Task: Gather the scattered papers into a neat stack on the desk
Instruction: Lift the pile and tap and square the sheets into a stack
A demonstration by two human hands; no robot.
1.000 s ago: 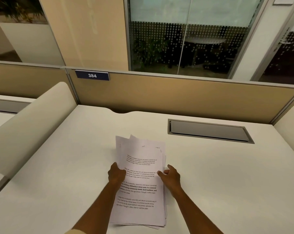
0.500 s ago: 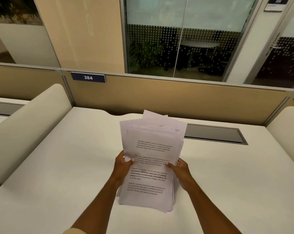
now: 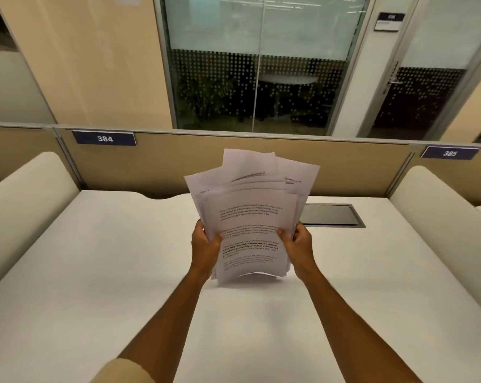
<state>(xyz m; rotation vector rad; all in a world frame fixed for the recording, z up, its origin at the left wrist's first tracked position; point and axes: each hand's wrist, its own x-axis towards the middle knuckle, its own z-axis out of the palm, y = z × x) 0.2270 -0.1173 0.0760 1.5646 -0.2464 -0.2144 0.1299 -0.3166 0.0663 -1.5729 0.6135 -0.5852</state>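
A bundle of white printed papers (image 3: pixel 250 214) stands nearly upright above the middle of the white desk (image 3: pixel 123 272). Its top edges are fanned out and uneven, and its bottom edge hangs just above the desk surface. My left hand (image 3: pixel 204 247) grips the bundle's left edge, thumb on the front sheet. My right hand (image 3: pixel 298 246) grips the right edge the same way. No loose sheets lie on the desk.
A dark recessed cable tray (image 3: pixel 331 215) sits in the desk behind the papers, to the right. A tan partition (image 3: pixel 178 161) with labels 384 and 385 closes the far edge. Curved cream dividers (image 3: pixel 26 205) (image 3: pixel 438 217) flank the desk on both sides.
Both hands have lifted the papers off the desk, from lying flat to nearly upright, and carried them farther from me. The sheets' tops have fanned out more.
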